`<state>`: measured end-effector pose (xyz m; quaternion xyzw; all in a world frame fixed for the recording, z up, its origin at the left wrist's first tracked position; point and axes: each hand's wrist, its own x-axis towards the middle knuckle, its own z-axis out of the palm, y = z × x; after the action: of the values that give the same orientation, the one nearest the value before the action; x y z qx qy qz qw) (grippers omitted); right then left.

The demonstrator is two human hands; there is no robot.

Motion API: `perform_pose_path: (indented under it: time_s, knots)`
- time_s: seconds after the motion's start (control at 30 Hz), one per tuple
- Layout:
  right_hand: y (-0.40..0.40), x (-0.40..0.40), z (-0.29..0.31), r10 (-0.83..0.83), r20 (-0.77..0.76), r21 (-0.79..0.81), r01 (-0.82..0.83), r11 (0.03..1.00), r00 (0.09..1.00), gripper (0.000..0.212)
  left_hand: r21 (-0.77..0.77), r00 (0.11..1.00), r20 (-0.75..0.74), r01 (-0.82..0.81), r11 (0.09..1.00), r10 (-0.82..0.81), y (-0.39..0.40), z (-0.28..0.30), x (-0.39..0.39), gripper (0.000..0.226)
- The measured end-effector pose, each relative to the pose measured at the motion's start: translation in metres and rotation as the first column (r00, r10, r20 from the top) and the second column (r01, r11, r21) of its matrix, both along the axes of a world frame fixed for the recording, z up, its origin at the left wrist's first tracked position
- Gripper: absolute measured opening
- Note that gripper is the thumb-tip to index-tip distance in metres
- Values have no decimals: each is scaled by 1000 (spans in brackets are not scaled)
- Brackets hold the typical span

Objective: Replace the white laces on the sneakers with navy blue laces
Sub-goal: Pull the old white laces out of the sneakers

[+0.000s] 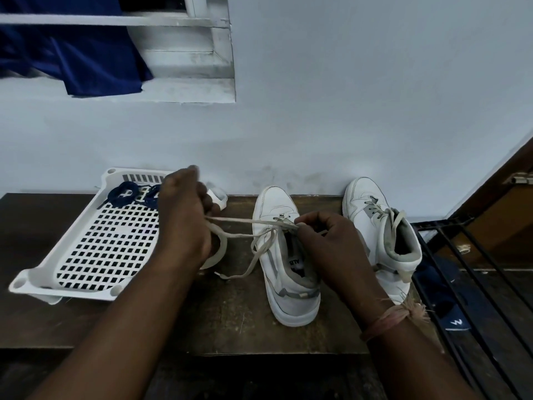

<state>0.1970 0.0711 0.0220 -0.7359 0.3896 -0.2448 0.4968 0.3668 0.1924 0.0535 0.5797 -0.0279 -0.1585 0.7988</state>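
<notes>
Both hands are closed on one white lace (pixel 245 220). It is gripped in the curled fingers of the left hand (pixel 184 215), raised over the right edge of the tray (pixel 37 272). At the shoe end it is pinched by the fingertips of the right hand (pixel 323 241), directly over the throat of the near sneaker (pixel 285 272). The stretch between the hands is held taut. A slack length hangs from the eyelets down the shoe's left side, and its tip rests on the bench (pixel 202 319).

Head view, remainder: the near sneaker is stood upright, toe toward the wall (pixel 346 111), with its upper eyelets unthreaded. A second sneaker (pixel 375 220) is stood just beside it to the right, laced in white. Navy laces (pixel 129 193) are seen coiled at the far end of the white perforated tray, which is tilted, its near-left corner off the bench top. A thread band (pixel 389 319) is worn on the right wrist. A blue cloth (pixel 72 53) is draped at the window (pixel 187 53), upper left. A dark rack (pixel 461 284) is seen at the right.
</notes>
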Motion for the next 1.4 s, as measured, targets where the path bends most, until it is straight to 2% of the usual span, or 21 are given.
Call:
perform_pose_path:
  time_s: [0.03,0.07,0.13,0.2,0.33,0.4,0.43,0.53,0.6,0.63,0.7,0.77,0.83,0.87,0.9,0.97,1.03,1.13,1.2,1.3,1.4]
  knots:
    - [0,1,0,7,0,-13,-7,1000,1000,8,238,976,182,70,969,-116,-1,0,-7,12]
    - [1,1,-1,13,2,-28,-13,1000,1000,8,457,900,317,132,879,-300,-3,-2,-14,10]
    - [1,1,-2,19,3,-61,-19,998,1000,7,742,668,416,142,655,-617,-7,-11,-27,20]
    - [0,1,-3,11,-6,-98,-11,995,1000,6,836,528,448,38,548,-721,-9,-18,-34,24]
    - [-3,0,-3,34,6,-82,-33,996,999,4,813,480,532,-62,579,-697,-9,-18,-31,20]
    - [-3,1,-3,68,6,-66,-68,995,998,4,779,523,541,-15,627,-659,-8,-17,-32,20]
    - [-2,1,-3,83,12,-57,-82,995,996,4,738,606,515,46,673,-606,-9,-15,-34,20]
    - [-2,2,-3,94,-6,-78,-94,993,996,8,500,886,294,177,848,-359,-9,-7,-32,28]
    - [-4,1,-5,82,-35,-108,-85,990,996,11,345,961,119,196,918,-251,-5,2,-26,24]
    - [-4,1,-7,81,-42,-111,-85,990,996,12,356,965,78,209,911,-252,-2,2,-23,21]
    - [-1,3,-9,100,-53,-127,-106,986,994,18,498,951,43,245,832,-306,0,-5,-18,20]
    - [2,6,-11,126,-78,-182,-139,973,989,23,711,914,39,258,653,-403,-4,-18,-21,45]
    - [2,7,-10,138,-120,-250,-165,954,983,22,896,870,152,80,437,-470,-8,-25,-33,77]
    - [1,6,-9,140,-128,-264,-170,949,982,20,898,838,256,-22,439,-481,-10,-27,-41,81]
    - [0,6,-9,143,-125,-265,-172,949,982,17,866,805,341,-68,496,-486,-10,-26,-48,75]
    - [-2,5,-9,142,-113,-255,-167,953,983,16,769,792,377,20,639,-479,-10,-24,-56,44]
    - [-3,6,-12,125,-111,-262,-151,953,986,18,726,829,263,167,667,-493,-8,-22,-54,24]
    - [-3,6,-12,111,-118,-226,-136,965,987,31,729,867,76,288,621,-492,-1,-21,-43,22]
    - [-1,6,-10,114,-117,-154,-132,979,987,40,672,874,-55,391,629,-484,2,-22,-38,24]
    - [3,6,-7,144,-174,-163,-173,971,974,43,578,865,-150,470,667,-480,1,-23,-34,23]
    - [6,3,-5,213,-223,-282,-272,920,951,28,493,856,-158,500,712,-492,-1,-23,-34,20]
